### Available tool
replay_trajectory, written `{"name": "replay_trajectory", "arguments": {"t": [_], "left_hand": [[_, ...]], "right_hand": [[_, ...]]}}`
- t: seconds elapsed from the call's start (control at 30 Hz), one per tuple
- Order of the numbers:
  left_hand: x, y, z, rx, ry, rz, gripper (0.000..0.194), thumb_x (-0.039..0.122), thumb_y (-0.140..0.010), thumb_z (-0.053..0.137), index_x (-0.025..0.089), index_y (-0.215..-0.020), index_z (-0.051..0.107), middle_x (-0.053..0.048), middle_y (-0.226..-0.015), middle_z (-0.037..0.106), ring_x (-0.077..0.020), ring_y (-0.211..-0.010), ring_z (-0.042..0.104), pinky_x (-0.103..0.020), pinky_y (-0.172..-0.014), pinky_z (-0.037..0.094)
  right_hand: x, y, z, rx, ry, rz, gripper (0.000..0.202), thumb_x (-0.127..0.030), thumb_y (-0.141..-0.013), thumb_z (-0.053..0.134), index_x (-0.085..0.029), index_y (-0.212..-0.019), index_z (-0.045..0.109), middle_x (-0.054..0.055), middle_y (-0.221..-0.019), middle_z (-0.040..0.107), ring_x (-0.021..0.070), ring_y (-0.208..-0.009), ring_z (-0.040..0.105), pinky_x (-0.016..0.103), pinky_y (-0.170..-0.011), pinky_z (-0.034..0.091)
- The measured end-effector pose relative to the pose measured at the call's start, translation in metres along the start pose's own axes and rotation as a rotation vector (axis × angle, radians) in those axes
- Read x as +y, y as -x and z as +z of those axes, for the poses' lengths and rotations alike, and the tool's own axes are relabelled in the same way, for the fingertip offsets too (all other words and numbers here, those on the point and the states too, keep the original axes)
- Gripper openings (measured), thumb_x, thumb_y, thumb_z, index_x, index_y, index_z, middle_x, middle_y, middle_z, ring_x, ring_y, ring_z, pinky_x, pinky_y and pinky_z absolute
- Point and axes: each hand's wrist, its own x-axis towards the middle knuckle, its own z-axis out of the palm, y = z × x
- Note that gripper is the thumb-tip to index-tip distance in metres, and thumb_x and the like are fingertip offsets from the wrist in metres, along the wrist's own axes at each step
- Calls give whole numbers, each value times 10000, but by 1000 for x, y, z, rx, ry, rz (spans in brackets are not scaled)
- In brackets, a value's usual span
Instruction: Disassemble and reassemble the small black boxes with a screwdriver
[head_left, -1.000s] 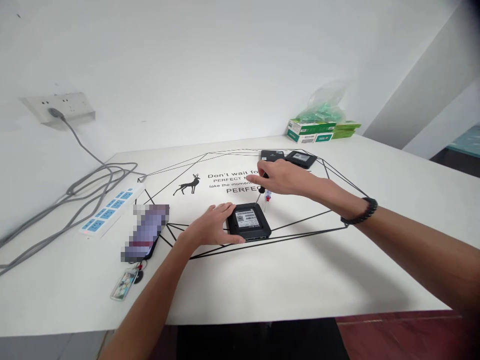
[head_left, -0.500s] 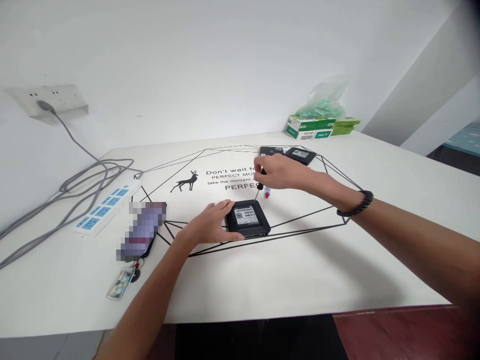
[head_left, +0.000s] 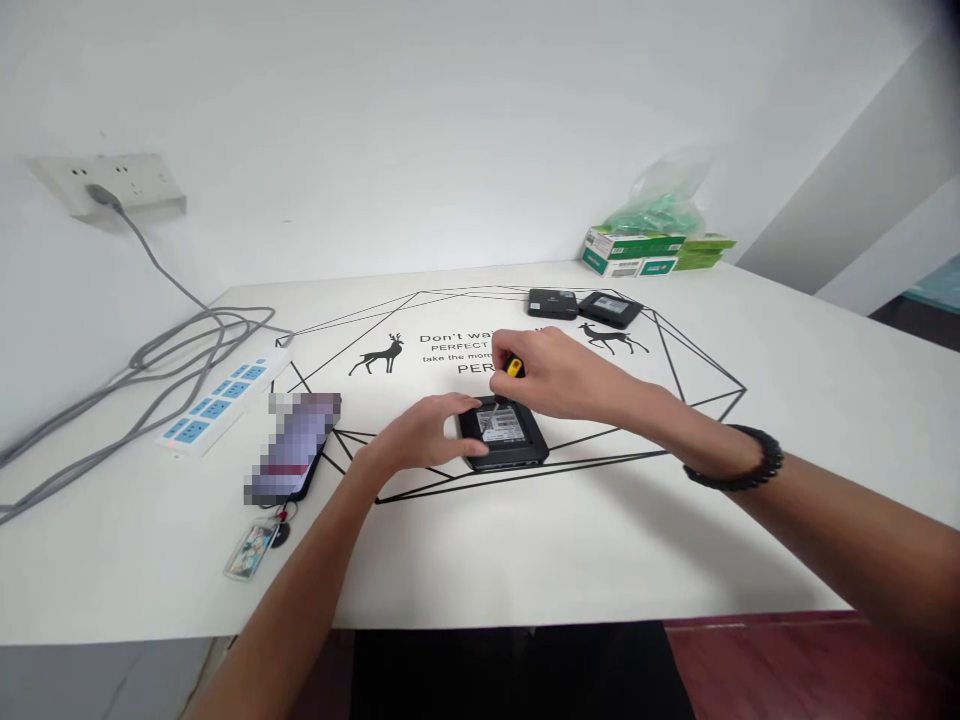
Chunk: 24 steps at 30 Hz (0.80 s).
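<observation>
One left hand (head_left: 424, 435), set at the left side of a black case (head_left: 538, 437), its fingers at the far-left corner and its thumb toward the near-left part, the grip closed on the case between them. One right hand (head_left: 551, 375), above the far part of the same case, fingers curled and closed around a screwdriver (head_left: 514, 368) with a yellow-and-black handle; shaft slanting down to the left over the case, contact of the tip not discernible. The case: lying flat in the near middle of a white table (head_left: 600, 570), pale printed label (head_left: 501, 424) upward. One black beaded bracelet (head_left: 766, 455), on the right wrist. Far, right of centre: two further black units, a plain-topped unit (head_left: 553, 303) at left and a labelled unit (head_left: 611, 309) just beside it at right. Far right: green-and-white boxes (head_left: 634, 250), with a clear and green plastic bag (head_left: 664, 205) on top. Left: white power strip (head_left: 217, 405) with blue sockets; grey cable (head_left: 154, 262), looped, running up to a wall outlet (head_left: 146, 188). Near left: one phone (head_left: 296, 450), screen blurred, and one picture key tag (head_left: 251, 550) just nearer.
</observation>
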Motion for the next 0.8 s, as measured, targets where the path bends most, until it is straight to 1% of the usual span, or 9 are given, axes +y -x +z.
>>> {"name": "replay_trajectory", "arguments": {"t": [0.07,0.1,0.27,0.4,0.53,0.6,0.67,0.73,0.8], "left_hand": [[-1,1,-2,-50,-10,-18,821,584,-780,817,199,-1454,549,-124,-1493,594,-351,-1364,557,-485,-1142,451],[-1,2,-2,-63,-17,-12,867,591,-764,828,204,-1477,526,-132,-1524,563,-362,-1383,538,-499,-1149,442],[0,1,-1,-96,-52,37,858,567,-815,783,226,-1533,462,-147,-1533,544,-377,-1371,541,-527,-1120,454],[1,2,-1,-96,-62,40,903,583,-831,747,246,-1582,377,-144,-1576,490,-391,-1414,488,-544,-1131,435],[5,1,5,-101,-107,50,870,553,-880,682,224,-1599,319,-150,-1609,435,-393,-1408,476,-566,-1135,424],[6,-1,11,-68,-126,73,824,559,-884,670,228,-1570,355,-147,-1586,460,-397,-1393,476,-578,-1136,418],[8,-3,17,-27,-127,93,751,568,-885,668,232,-1511,426,-144,-1550,493,-398,-1400,459,-576,-1150,403],[9,-4,20,-6,-119,119,679,548,-898,661,235,-1469,468,-135,-1546,494,-385,-1431,428,-558,-1180,375],[9,-5,21,-4,-116,148,629,525,-908,657,247,-1447,489,-116,-1551,492,-362,-1439,425,-532,-1194,365]], "right_hand": [[-1,-1,1,-14,4,2,108,-266,-826,558,-238,-767,472,-1,-678,603,162,-642,488,312,-567,295],[-1,-2,1,-21,6,8,111,-265,-829,555,-239,-766,467,-1,-677,600,162,-642,486,313,-568,294],[-4,-1,-1,-43,14,14,121,-266,-834,546,-240,-765,451,2,-685,593,167,-649,486,316,-574,290],[-10,1,-3,-61,28,14,123,-267,-836,539,-237,-764,443,3,-687,593,162,-633,478,315,-569,285],[-13,3,-3,-63,45,5,116,-269,-846,526,-234,-776,440,1,-666,574,155,-611,470,308,-565,278],[-14,7,-1,-52,76,-25,111,-280,-866,505,-234,-788,442,-2,-637,553,155,-589,458,308,-557,266],[-17,12,4,-46,123,-67,95,-286,-889,479,-234,-814,455,-3,-629,542,156,-573,439,310,-548,250],[-22,17,9,-71,174,-113,65,-267,-903,455,-228,-856,478,1,-649,552,156,-567,423,314,-541,236],[-26,20,13,-104,221,-134,81,-250,-917,432,-219,-905,505,11,-672,567,157,-560,410,320,-535,229]]}}
